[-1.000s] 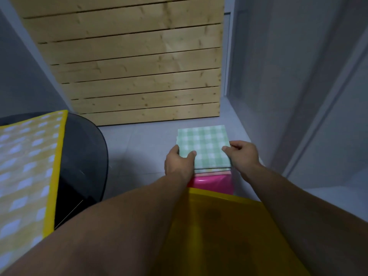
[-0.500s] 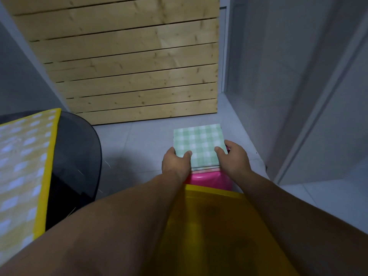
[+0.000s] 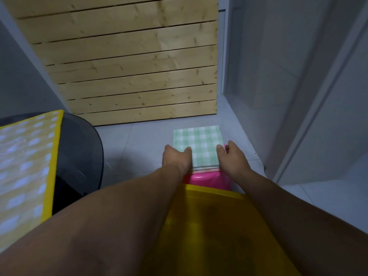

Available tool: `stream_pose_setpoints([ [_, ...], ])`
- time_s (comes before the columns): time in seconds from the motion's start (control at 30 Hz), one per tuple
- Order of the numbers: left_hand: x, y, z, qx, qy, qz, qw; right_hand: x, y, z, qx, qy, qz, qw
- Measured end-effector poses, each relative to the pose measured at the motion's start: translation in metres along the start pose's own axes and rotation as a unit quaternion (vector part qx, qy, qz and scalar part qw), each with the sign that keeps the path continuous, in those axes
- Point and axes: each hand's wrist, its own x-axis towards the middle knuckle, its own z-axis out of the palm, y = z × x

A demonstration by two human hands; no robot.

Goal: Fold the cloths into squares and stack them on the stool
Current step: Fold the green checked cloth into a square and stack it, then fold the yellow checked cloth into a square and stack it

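A green checked cloth [image 3: 199, 144], folded into a square, lies on top of a thin stack of folded cloths on the pink stool [image 3: 207, 179]. My left hand [image 3: 175, 159] grips the cloth's near left edge, thumb on top. My right hand [image 3: 232, 158] rests at the near right edge, thumb on the cloth and fingers spread past the stool's side. A yellow checked cloth [image 3: 23, 168] lies spread flat on the dark table at the left. The stool's legs are hidden.
A yellow plastic bin [image 3: 215, 226] sits just below my arms, in front of the stool. A dark round table [image 3: 79, 156] stands at the left. A wooden slatted panel [image 3: 135, 66] leans against the far wall. A grey wall and door frame [image 3: 298, 96] close in on the right.
My hands and the green cloth have sunk onto the stack on the stool. My right hand has slid inward along the cloth's edge, and its fingers have spread.
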Motion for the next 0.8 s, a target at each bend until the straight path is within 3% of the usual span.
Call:
stream_pose_setpoints([
  [0.2, -0.025, 0.041, -0.032, -0.074, -0.007, -0.006, 0.997, -0.019, -0.024, -0.043, 0.017, 0.078, 0.006, 0.997],
  [0.47, -0.103, 0.069, -0.138, -0.258, -0.093, 0.035, 0.961, -0.144, -0.138, -0.064, 0.030, 0.032, -0.173, 0.984],
  [0.63, -0.155, 0.023, -0.262, -0.184, -0.122, 0.139, 0.965, -0.238, -0.216, -0.042, 0.025, -0.082, -0.262, 0.961],
  [0.8, -0.208, -0.065, -0.402, 0.023, -0.134, 0.213, 0.968, -0.332, -0.272, -0.008, -0.062, -0.251, -0.320, 0.911],
])
